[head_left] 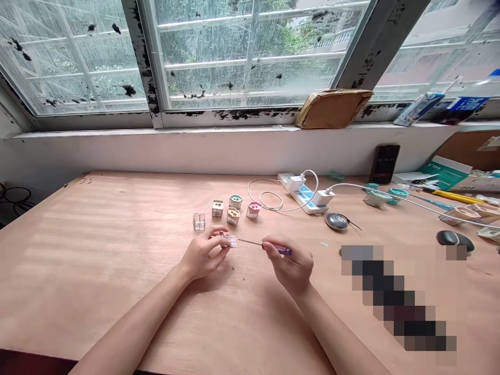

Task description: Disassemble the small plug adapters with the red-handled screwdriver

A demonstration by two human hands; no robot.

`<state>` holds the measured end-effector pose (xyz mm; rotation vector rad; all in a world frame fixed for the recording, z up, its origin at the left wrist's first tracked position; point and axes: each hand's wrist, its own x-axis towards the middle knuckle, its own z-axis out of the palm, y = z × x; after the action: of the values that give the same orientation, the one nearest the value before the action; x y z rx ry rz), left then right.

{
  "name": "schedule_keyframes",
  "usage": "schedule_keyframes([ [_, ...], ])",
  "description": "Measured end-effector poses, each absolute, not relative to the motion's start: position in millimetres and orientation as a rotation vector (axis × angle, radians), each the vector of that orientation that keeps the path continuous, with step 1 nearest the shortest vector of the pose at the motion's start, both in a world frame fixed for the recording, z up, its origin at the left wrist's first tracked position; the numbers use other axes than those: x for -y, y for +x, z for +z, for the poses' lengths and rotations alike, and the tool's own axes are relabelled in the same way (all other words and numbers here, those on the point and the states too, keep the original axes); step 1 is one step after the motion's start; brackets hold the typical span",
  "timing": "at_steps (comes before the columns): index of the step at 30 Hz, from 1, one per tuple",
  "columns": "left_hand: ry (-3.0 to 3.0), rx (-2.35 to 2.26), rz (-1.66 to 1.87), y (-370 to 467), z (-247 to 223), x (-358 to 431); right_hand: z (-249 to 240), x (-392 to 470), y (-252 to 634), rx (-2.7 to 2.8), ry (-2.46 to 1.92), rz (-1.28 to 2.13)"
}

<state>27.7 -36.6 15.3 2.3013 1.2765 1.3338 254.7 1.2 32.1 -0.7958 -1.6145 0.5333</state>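
My left hand [206, 253] pinches a small clear-and-pink piece [230, 240] between its fingertips; its exact kind is too small to make out. In my right hand [291, 264] is a screwdriver [283, 250] with a purple handle. Its thin shaft points left, and the tip stops just short of the pink piece. Two tiny dark bits [244, 278], perhaps screws, lie on the wood below my hands. Behind my left hand stand a clear open-topped box [199, 222] and several small boxes with coloured tops, among them a green one [236, 201] and a pink one [253, 210].
A white power strip [312, 207] with plugged-in chargers and a looping cable lies behind my right hand. Further right are a round dark device [336, 221], a black mouse [455, 240] and an upright phone [385, 164]. A pixelated patch covers the right foreground.
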Motion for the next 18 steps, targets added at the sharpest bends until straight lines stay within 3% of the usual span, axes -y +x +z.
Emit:
schedule_keyframes([
  [5, 2.348, -1.274, 1.38, 28.8, 16.7, 37.4, 37.5, -4.9, 257.0, 1.867, -0.686, 0.208],
  [18, 2.538, -1.255, 1.325, 35.6, 24.4, 43.6, 17.2, 1.4, 241.6, 2.086, -0.76, 0.339],
])
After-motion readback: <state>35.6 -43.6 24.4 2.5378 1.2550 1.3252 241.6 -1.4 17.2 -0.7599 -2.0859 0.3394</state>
